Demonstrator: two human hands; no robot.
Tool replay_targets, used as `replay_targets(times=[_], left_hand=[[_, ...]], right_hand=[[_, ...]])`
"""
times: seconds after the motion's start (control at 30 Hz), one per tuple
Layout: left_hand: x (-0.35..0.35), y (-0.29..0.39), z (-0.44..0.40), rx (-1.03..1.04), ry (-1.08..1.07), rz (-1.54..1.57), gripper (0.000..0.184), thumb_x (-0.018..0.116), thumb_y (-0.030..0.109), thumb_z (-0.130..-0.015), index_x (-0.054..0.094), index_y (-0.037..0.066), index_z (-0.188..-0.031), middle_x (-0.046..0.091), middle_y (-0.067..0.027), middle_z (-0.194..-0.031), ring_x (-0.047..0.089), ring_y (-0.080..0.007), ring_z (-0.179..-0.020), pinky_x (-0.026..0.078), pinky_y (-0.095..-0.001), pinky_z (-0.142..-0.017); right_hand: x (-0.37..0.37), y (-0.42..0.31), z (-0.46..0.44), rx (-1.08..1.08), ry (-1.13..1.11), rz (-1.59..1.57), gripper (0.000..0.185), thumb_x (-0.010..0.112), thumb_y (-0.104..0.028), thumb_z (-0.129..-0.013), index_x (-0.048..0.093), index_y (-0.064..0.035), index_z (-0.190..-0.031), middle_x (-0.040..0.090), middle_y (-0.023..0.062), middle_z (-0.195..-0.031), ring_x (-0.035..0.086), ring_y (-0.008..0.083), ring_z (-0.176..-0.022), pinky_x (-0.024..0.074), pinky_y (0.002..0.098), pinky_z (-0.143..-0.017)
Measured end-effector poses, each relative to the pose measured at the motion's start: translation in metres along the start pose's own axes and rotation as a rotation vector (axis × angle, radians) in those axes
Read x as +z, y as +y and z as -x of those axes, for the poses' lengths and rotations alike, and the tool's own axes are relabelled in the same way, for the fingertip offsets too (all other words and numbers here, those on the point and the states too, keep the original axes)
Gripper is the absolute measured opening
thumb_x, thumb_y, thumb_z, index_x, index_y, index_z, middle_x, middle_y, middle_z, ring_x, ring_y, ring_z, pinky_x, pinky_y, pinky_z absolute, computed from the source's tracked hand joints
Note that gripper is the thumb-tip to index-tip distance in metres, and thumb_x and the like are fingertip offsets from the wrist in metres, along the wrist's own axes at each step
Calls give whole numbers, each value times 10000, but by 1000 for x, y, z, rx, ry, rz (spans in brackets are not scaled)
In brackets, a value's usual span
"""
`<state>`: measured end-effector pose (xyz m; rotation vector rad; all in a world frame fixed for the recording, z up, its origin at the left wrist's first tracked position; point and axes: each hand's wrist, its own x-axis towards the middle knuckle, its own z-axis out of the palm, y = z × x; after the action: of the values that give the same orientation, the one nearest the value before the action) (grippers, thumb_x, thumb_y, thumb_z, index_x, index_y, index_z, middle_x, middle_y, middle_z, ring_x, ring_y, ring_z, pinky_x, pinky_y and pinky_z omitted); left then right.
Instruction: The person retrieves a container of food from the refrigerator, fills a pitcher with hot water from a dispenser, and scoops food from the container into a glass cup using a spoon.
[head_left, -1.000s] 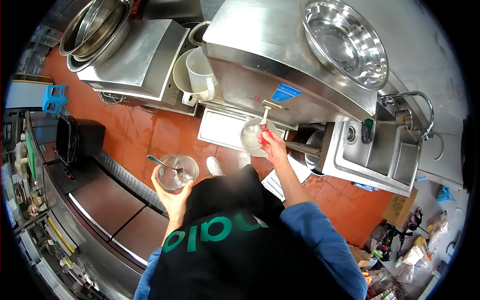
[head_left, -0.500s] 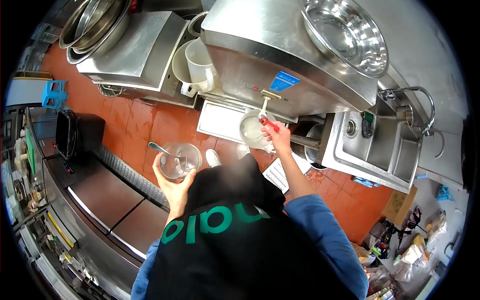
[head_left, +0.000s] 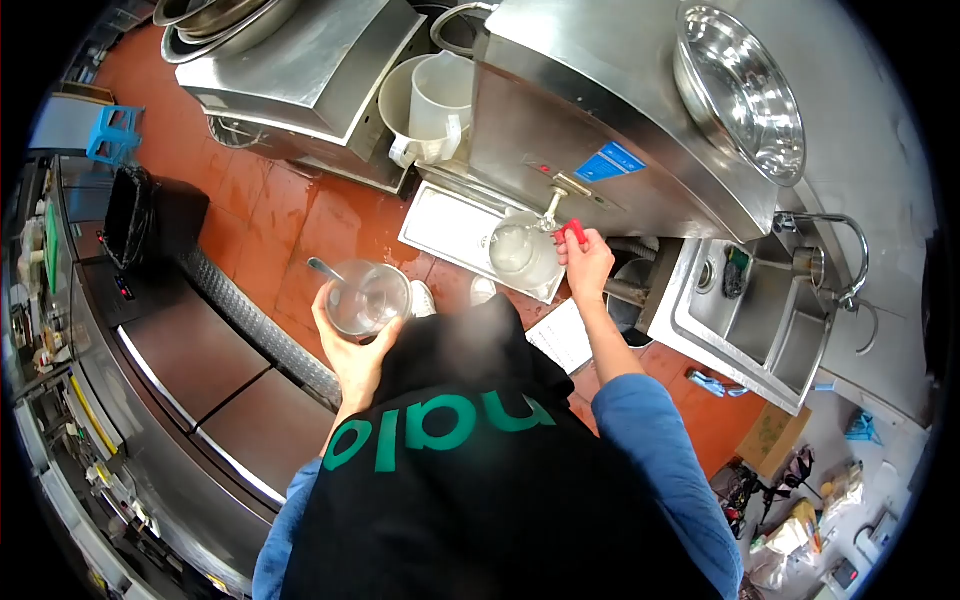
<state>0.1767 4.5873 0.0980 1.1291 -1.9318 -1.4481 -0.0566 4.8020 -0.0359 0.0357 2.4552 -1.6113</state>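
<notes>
My left hand (head_left: 352, 358) is wrapped round a clear bowl-like container (head_left: 378, 300). A spoon (head_left: 322, 266) leans in it with its handle over the rim. My right hand (head_left: 588, 265) is closed on the red tap handle (head_left: 571, 232) of a metal tap (head_left: 552, 208) at the front of a large steel appliance (head_left: 520, 110). Below the tap, a translucent plastic jug (head_left: 522, 255) stands on a white tray (head_left: 432, 218). Whether liquid is running from the tap I cannot tell.
Large plastic jugs (head_left: 440, 95) stand left of the appliance. A shiny steel basin (head_left: 740, 95) sits on top. To the right is a steel sink (head_left: 765, 310) with a curved faucet (head_left: 855, 230). A black bin (head_left: 165, 220) and steel counter (head_left: 200, 360) are at left.
The red handle has swung from pointing down and right to pointing up, with my right hand still on it. My view has shifted slightly. The left hand still holds the clear container.
</notes>
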Motion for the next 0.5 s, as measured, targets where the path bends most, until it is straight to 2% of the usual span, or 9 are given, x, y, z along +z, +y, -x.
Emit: replay_targets(times=[0.1,0.13,0.27,0.33,0.5], left_hand=[[-4,-5,1,-21,9,22,831,845,167,-603,385,59,-1287,470,-119,-1223,486,-237,-1131,406,-355,-967],[-5,-6,2,-23,17,20,831,845,166,-603,385,59,-1287,471,-119,-1222,485,-236,-1133,406,-356,-967],[-11,-12,2,-43,37,35,805,824,152,-615,401,57,-1294,469,-118,-1245,455,-258,-1190,374,-381,-1011],[-14,-19,1,-32,47,19,827,841,175,-604,392,56,-1288,471,-120,-1229,473,-247,-1157,386,-370,-991],[-20,-19,0,-48,63,-8,844,850,206,-596,389,55,-1286,469,-118,-1227,479,-246,-1146,381,-367,-992]], right_hand=[[3,-9,-3,263,-32,-212,175,632,-134,-877,587,32,-843,676,138,-710,651,163,-545,512,266,-439],[4,-8,-4,272,-44,-254,181,629,-136,-881,571,36,-876,666,163,-699,645,182,-523,514,278,-424],[5,-7,-3,275,-19,-221,178,625,-142,-885,564,24,-907,667,154,-716,638,178,-522,513,274,-438],[6,-8,0,256,-15,-224,186,623,-160,-890,567,16,-915,665,145,-732,617,162,-509,512,266,-464],[-3,7,-3,398,3,-469,204,622,-140,-879,577,11,-1007,672,147,-804,621,171,-553,520,272,-485]])
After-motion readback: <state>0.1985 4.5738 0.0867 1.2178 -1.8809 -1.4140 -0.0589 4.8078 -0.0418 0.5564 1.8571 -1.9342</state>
